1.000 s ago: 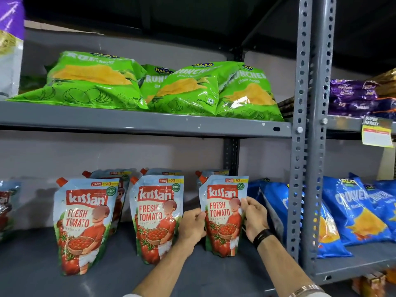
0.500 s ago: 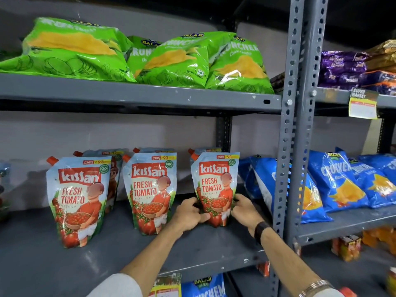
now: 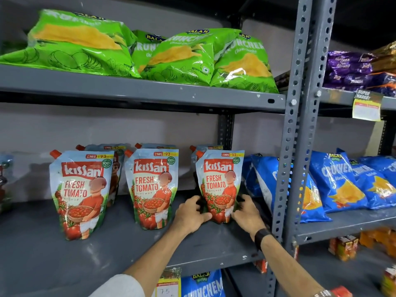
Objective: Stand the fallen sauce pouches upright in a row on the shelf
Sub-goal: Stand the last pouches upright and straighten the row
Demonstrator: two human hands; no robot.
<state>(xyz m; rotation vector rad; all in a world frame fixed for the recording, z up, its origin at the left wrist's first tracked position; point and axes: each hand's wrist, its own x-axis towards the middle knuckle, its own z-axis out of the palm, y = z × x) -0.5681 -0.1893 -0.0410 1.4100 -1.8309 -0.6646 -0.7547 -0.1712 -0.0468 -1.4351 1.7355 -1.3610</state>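
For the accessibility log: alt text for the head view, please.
Two hands, left hand and right hand, hold the base of the rightmost ketchup pouch upright on a grey metal shelf. Two more ketchup pouches stand in a row to its left, others behind. Green chip bags lie above, blue chip bags to the right.

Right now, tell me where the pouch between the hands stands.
The right-hand ketchup pouch stands upright at the right end of the front row on the grey shelf, beside the blue chip bags, with the left hand and right hand at its base.
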